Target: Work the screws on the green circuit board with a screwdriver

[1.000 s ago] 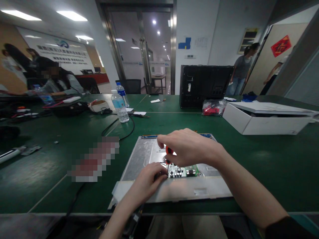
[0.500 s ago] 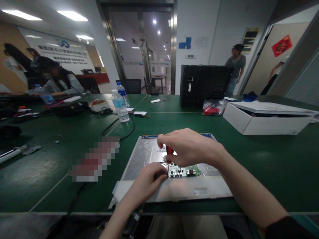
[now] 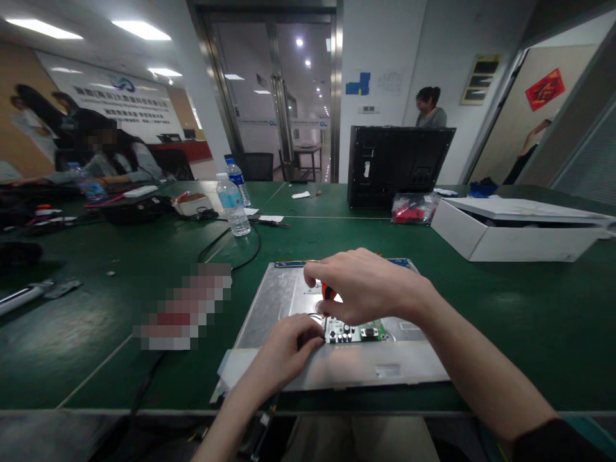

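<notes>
Still clamping the red-and-black screwdriver (image 3: 328, 292) in the right hand (image 3: 368, 287), turning it slightly without shifting the circuit board (image 3: 356, 334) on the metal panel (image 3: 269, 301), near the front edge of the table (image 3: 553, 321); keeping the left hand (image 3: 287, 346) alongside, with any grip unclear.

Green table (image 3: 505, 321); metal panel (image 3: 262, 305), bottles (image 3: 233, 208), white box (image 3: 524, 242) on top.

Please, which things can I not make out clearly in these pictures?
All in the head view, now:
Red tool: handle mostly hidden by the right hand.
Its tip: too small beside the left hand.
Inside of the white box: hidden by the lid.
Red patch at left: blurred into blocks.
Black panel: its far side faces away.
</notes>
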Demonstrator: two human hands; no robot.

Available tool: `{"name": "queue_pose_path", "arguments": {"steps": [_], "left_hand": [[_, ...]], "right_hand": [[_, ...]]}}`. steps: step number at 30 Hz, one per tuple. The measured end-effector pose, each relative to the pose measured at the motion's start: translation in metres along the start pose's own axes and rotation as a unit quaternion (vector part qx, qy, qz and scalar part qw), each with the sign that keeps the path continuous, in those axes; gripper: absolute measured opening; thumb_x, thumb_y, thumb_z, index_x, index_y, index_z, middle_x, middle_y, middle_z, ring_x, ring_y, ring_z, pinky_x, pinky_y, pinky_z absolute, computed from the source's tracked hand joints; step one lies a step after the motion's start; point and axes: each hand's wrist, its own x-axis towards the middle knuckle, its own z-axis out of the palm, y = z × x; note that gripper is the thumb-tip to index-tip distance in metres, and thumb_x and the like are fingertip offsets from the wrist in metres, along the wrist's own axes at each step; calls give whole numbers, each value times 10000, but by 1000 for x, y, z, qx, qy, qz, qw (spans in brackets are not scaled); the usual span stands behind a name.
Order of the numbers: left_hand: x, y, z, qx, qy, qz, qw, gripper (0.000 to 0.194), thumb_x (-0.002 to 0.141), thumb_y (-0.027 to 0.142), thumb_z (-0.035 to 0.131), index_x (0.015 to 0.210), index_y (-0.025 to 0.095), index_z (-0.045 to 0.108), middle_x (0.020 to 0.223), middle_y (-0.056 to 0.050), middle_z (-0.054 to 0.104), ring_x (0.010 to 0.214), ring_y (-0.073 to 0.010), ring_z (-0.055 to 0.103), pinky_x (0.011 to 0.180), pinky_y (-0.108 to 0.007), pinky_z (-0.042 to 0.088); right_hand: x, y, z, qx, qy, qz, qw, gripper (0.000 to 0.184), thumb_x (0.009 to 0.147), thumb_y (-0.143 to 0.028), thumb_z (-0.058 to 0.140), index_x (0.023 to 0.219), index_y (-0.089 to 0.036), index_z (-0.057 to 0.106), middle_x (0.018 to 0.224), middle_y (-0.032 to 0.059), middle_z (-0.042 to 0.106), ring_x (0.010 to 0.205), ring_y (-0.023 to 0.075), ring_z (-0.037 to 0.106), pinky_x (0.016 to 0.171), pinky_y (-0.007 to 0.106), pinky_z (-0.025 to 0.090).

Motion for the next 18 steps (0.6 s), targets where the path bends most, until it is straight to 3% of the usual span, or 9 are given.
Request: {"name": "queue_pose_path", "arguments": {"steps": [4, 10, 18], "left_hand": [[-1, 1, 0, 5, 0, -14, 1000, 99, 776, 190, 556, 762, 176, 653, 771, -30, 676, 755, -193, 602, 683, -278, 411], [-1, 4, -2, 13, -2, -8, 1000, 118, 777, 181, 547, 773, 183, 665, 782, -25, 679, 765, -188, 600, 692, -276, 413], [-1, 0, 1, 5, 3, -2, 1000, 113, 775, 175, 546, 757, 181, 657, 764, -25, 672, 755, -187, 597, 692, -277, 408]], "right_hand": [[1, -1, 0, -7, -6, 16, 1000, 205, 794, -221, 560, 997, -190, 561, 907, 43, 702, 741, 173, 619, 493, 269, 202], [3, 1, 1, -21, 0, 25, 999, 236, 826, -311, 578, 1028, -190, 562, 832, 39, 699, 722, 187, 623, 489, 271, 191], [1, -1, 0, -6, -14, 13, 1000, 244, 792, -239, 579, 1031, -191, 561, 921, 52, 700, 755, 183, 628, 499, 268, 212]]}}
